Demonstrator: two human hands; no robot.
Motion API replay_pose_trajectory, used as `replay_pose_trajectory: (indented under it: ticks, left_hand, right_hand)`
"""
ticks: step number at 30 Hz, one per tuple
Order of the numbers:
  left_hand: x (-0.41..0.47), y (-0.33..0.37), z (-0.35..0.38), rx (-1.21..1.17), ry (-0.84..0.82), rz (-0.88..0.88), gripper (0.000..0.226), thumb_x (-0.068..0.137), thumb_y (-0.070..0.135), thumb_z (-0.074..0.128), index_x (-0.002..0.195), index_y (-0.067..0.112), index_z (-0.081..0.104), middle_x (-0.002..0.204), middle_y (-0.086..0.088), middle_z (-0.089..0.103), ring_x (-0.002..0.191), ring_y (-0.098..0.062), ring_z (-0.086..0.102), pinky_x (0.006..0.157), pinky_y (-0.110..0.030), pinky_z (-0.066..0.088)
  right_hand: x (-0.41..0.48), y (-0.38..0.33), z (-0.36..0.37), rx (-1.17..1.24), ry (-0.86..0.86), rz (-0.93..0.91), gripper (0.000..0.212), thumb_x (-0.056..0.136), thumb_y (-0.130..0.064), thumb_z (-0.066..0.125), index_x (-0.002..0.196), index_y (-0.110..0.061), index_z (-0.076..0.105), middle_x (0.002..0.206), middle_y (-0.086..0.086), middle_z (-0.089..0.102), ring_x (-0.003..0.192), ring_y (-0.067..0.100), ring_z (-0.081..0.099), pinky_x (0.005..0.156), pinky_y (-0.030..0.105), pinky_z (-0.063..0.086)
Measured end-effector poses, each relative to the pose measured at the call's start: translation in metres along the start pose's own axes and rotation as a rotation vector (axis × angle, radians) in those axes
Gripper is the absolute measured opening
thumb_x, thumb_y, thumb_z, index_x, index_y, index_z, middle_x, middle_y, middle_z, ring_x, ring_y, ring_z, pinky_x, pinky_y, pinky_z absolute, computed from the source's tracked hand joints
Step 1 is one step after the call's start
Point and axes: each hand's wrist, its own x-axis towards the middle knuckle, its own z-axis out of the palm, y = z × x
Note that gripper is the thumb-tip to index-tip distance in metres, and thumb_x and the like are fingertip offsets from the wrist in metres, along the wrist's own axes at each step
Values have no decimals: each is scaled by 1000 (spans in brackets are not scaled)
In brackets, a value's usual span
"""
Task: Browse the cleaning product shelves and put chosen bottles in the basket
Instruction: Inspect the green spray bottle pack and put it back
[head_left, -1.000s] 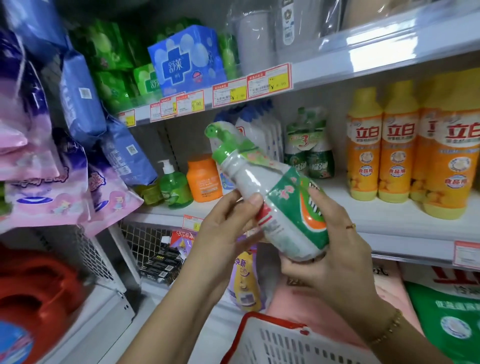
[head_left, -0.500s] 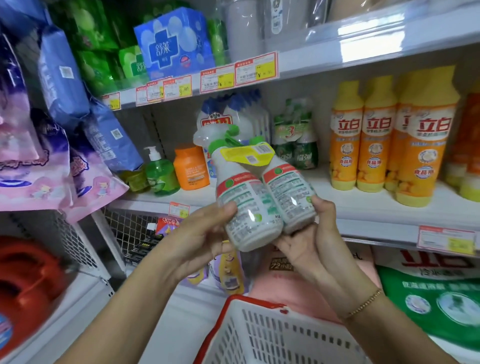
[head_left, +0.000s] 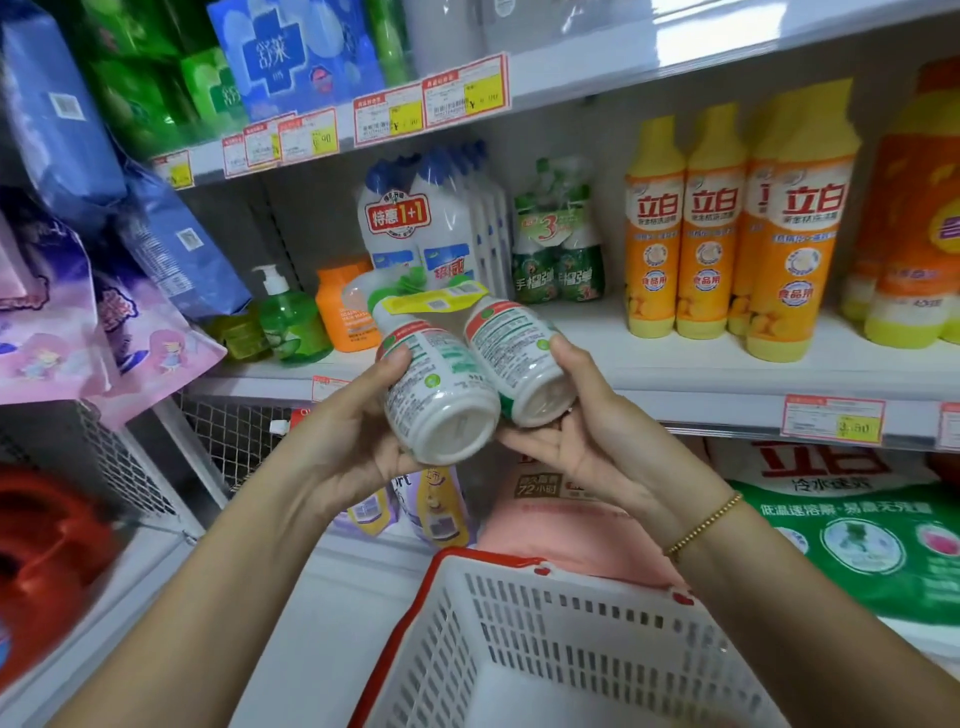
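Tipped back since half a second ago, the twin pack of bottles (head_left: 441, 374) now points its two round white bases toward the camera; before, it stood upright with its back labels facing the viewer. Widest in view is a white store shelf (head_left: 675, 364) running across the middle, with price tags along its front edge. At bottom centre sits a white slatted basket (head_left: 571, 629) with a red rim, under the forearms and well apart from the pack. A green bag (head_left: 857, 530) with white writing lies at lower right beneath the shelf, beside a pink bag (head_left: 561, 525). On the shelf at right stands a row of tall yellow-and-orange dish soap bottles (head_left: 711, 223). Left of them come a green twin pack (head_left: 558, 249), white bottles with blue caps (head_left: 400, 228), an orange jar (head_left: 340, 306) and a green pump bottle (head_left: 285, 322). The held pack is in mid-air in front of the shelf and above the basket, its necks joined by a yellow band (head_left: 431, 301). The left hand (head_left: 348, 447) holds the left bottle, thumb pressed on its side and fingers curled beneath. The right hand (head_left: 587, 436) cradles the right bottle, thumb over its side and fingers curled under its base. A gold bead bracelet (head_left: 706, 525) circles the right wrist.
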Motion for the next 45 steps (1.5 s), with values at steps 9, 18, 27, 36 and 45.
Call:
replay_pose_trajectory:
  ticks: [9, 18, 27, 36, 45]
  left_hand:
    - [7, -21, 20, 480, 339, 317, 65, 53, 27, 87, 112, 14, 63, 91, -1, 74, 75, -16, 72, 55, -29, 55]
    - [4, -65, 59, 1048, 386, 778, 87, 61, 27, 74, 139, 39, 38, 127, 18, 59, 114, -3, 58, 89, -33, 53]
    - [13, -101, 106, 1227, 338, 1035, 85, 70, 35, 65, 144, 31, 25, 151, 4, 38, 138, -12, 36, 109, -19, 31]
    - [25, -168, 193, 1203, -55, 988, 82, 76, 53, 59, 146, 39, 20, 153, 3, 34, 140, -12, 29, 112, -11, 14]
    - [11, -295, 252, 1193, -842, 510, 47, 88, 33, 57, 133, 17, 55, 135, -1, 55, 121, -5, 42, 98, -9, 26]
  right_hand:
    - [-24, -29, 14, -966, 218, -416, 31, 92, -45, 52, 112, -26, 66, 108, -6, 69, 97, 7, 63, 89, 28, 47]
    - [-35, -10, 35, -1043, 357, -744, 92, 63, -48, 82, 139, -37, 31, 124, -16, 58, 112, 9, 56, 94, 36, 48]
    - [-72, -31, 3, -686, 431, -839, 56, 70, -32, 79, 116, -32, 47, 104, -13, 68, 92, 3, 67, 84, 36, 56]
    - [-160, -79, -77, -711, 802, -904, 38, 71, -25, 82, 105, -24, 63, 97, -12, 72, 93, 5, 68, 86, 38, 55]
    - [-318, -37, -227, -646, 1329, -867, 30, 76, -10, 76, 105, -10, 68, 99, 0, 73, 86, 11, 67, 82, 31, 54]
